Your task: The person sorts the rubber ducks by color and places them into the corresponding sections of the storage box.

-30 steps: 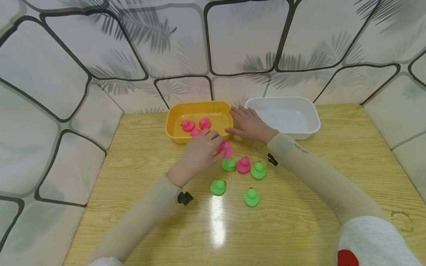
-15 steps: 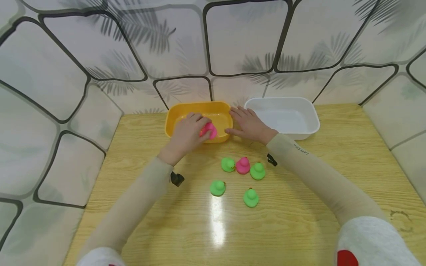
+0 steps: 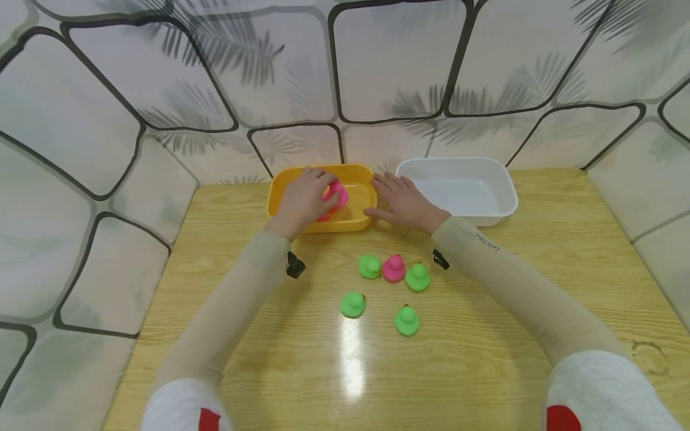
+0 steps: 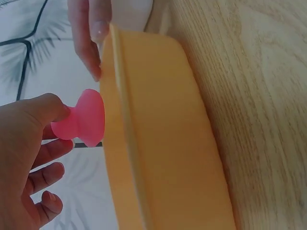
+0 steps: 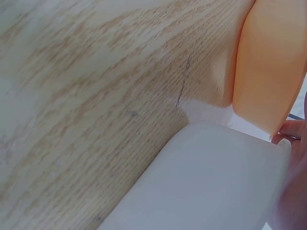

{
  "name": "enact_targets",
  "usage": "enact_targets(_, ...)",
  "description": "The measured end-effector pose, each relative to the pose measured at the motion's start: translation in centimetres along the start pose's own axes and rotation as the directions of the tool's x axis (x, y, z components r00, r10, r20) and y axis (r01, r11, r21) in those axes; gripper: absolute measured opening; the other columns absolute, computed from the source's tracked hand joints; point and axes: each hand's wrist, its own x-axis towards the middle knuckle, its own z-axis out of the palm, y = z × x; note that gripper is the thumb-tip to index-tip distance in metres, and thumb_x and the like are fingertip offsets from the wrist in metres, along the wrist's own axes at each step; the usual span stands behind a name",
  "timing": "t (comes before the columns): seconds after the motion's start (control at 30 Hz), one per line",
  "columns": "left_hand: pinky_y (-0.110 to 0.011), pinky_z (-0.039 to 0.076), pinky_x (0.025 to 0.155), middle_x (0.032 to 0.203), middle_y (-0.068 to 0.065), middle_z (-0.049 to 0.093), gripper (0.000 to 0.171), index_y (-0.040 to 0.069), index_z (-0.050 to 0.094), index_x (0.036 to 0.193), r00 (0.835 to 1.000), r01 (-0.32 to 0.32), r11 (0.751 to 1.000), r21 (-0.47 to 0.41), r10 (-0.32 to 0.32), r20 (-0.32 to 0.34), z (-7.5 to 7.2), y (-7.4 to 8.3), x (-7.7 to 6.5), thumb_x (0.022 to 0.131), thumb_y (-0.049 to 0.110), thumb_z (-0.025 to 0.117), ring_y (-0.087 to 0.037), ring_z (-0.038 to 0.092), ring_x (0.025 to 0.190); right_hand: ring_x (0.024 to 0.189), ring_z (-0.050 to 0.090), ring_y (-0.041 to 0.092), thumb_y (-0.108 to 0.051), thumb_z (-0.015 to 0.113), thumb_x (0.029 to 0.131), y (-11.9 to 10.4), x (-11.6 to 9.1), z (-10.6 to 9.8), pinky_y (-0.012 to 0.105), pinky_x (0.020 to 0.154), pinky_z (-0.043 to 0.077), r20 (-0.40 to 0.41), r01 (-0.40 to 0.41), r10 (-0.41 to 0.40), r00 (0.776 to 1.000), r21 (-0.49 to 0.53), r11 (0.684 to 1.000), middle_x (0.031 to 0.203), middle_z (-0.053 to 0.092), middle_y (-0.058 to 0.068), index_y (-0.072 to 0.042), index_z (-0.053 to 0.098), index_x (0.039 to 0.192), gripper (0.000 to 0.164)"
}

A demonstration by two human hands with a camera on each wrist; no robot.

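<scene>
My left hand (image 3: 303,206) is over the yellow basin (image 3: 353,226), its thumb and fingers pinching a pink rubber duck (image 3: 338,194). In the left wrist view that duck (image 4: 90,119) hangs right at the basin's rim, while the other fingers curl loosely below it. Part of another pink duck (image 3: 323,218) shows inside the basin under the hand; the hand hides the rest of the inside. My right hand (image 3: 406,205) lies with extended fingers, its fingertips at the basin's right rim.
A white basin (image 3: 458,188) stands just right of the yellow one. On the wooden table in front lie a pink duck (image 3: 394,269) and several green ducks (image 3: 417,277), one green duck (image 3: 406,320) nearest the front. A patterned wall (image 3: 393,60) rises behind.
My left hand has carried the pink duck from above the table, over the front rim and further back into the yellow basin's area. The right hand has stayed in place.
</scene>
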Motion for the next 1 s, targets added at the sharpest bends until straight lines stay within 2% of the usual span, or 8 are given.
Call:
enact_targets(0.13, -0.044, 0.052, 0.093, 0.124, -0.011, 0.068, 0.033, 0.008, 0.068, 0.127, 0.998, 0.033, 0.999, 0.006, -0.033, 0.048, 0.8, -0.3, 0.8, 0.102, 0.03, 0.065, -0.03, 0.057, 0.111, 0.157, 0.015, 0.042, -0.056, 0.052, 0.105, 0.0, -0.1, 0.0, 0.061, 0.125, 0.012, -0.001, 0.0, 0.0, 1.0, -0.001, 1.0, 0.17, 0.024, 0.021, 0.001, 0.028, 0.162, 0.084)
enact_targets(0.27, -0.045, 0.052, 0.093, 0.124, -0.011, 0.067, 0.036, 0.008, 0.067, 0.129, 0.994, 0.058, 0.998, 0.003, -0.058, 0.089, 1.4, -0.5, 1.3, 0.103, 0.033, 0.064, -0.03, 0.056, 0.111, 0.157, 0.015, 0.042, -0.055, 0.052, 0.105, -0.1, -0.1, -0.1, 0.061, 0.125, 0.012, 0.001, 0.001, -0.001, 1.0, 0.009, 1.0, 0.17, 0.023, 0.021, 0.002, 0.028, 0.162, 0.084)
enact_targets(0.57, -0.047, 0.053, 0.092, 0.125, -0.011, 0.066, 0.039, 0.009, 0.066, 0.133, 0.985, 0.093, 0.995, 0.022, -0.095, 0.147, 2.1, -0.6, 1.6, 0.103, 0.035, 0.063, -0.03, 0.055, 0.113, 0.157, 0.016, 0.042, -0.056, 0.05, 0.106, 0.0, 0.0, 0.1, 0.06, 0.125, 0.013, -0.002, 0.003, -0.003, 1.0, -0.02, 1.0, 0.17, 0.023, 0.02, 0.001, 0.028, 0.162, 0.084)
enact_targets(0.73, -0.044, 0.053, 0.091, 0.123, -0.009, 0.065, 0.039, 0.011, 0.066, 0.135, 0.983, 0.096, 0.995, 0.014, -0.097, 0.153, 2.4, -0.7, 1.6, 0.104, 0.035, 0.061, -0.029, 0.054, 0.112, 0.157, 0.016, 0.041, -0.057, 0.05, 0.106, 0.0, 0.1, 0.2, 0.06, 0.125, 0.013, 0.002, 0.003, -0.003, 1.0, -0.027, 1.0, 0.17, 0.023, 0.02, 0.001, 0.028, 0.162, 0.084)
enact_targets(1.0, -0.042, 0.055, 0.087, 0.12, -0.008, 0.066, 0.036, 0.011, 0.067, 0.132, 0.99, 0.077, 0.997, -0.009, -0.075, 0.116, 2.4, -0.5, 1.3, 0.103, 0.033, 0.064, -0.027, 0.056, 0.11, 0.158, 0.016, 0.041, -0.056, 0.05, 0.106, -0.1, 0.0, 0.0, 0.06, 0.125, 0.013, 0.005, -0.003, 0.003, 1.0, -0.027, 1.0, 0.17, 0.023, 0.02, 0.001, 0.027, 0.163, 0.084)
